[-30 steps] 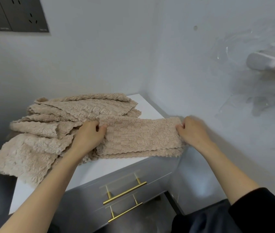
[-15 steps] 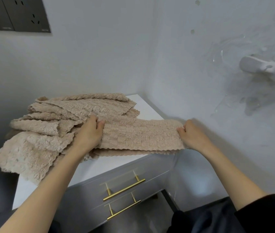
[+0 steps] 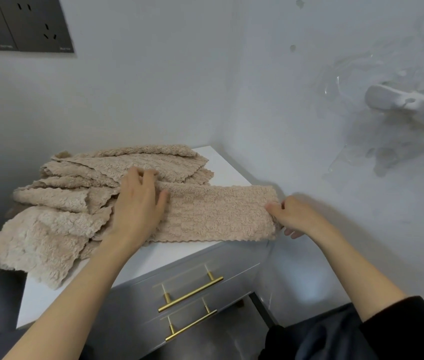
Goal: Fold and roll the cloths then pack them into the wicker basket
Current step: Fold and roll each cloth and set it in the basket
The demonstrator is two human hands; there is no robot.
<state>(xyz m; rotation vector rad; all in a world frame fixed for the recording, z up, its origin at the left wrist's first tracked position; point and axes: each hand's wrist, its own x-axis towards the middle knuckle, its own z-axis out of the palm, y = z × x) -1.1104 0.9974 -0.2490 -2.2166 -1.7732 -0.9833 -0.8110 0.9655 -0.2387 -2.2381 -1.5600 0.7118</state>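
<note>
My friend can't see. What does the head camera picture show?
Two bare hands flatten a folded beige cloth on a white cabinet top: the left hand presses one end, the right hand grips the other. More beige cloths lie heaped alongside.

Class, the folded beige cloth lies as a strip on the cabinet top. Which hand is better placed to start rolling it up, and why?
Probably the right hand: its fingers already pinch the free end of the folded cloth. The left hand lies flat on the other end by the cloth pile, better suited to anchoring.
</note>
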